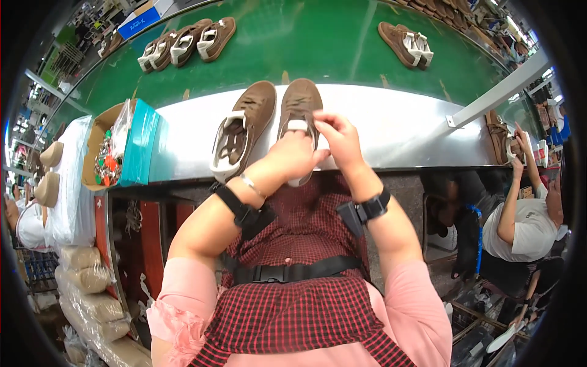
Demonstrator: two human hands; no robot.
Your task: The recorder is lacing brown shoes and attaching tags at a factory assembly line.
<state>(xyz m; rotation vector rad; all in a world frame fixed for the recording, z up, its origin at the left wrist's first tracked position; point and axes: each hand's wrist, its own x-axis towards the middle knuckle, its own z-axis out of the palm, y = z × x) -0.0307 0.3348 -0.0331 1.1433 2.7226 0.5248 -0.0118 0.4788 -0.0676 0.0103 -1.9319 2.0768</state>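
Observation:
Two brown lace-up shoes with pale linings lie side by side on the bench edge, toes pointing away from me. My left hand (287,158) reaches into the opening of the right-hand shoe (301,98), its fingers partly hidden inside and its thumb out to the right. Below the laces, a white patch on the tongue shows just ahead of these fingers. My right hand (341,139) has its fingertips drawn together at the right edge of the same shoe, beside the laces. The left-hand shoe (257,104) rests untouched, its opening facing me.
A teal box (142,147) of small colourful items stands left on the metal bench (391,131). Beyond is a green surface (306,37) bearing more brown shoes (217,38). A metal post (501,92) slants across the right, where another person (529,220) handles a shoe. Wrapped bundles (85,275) are stacked left.

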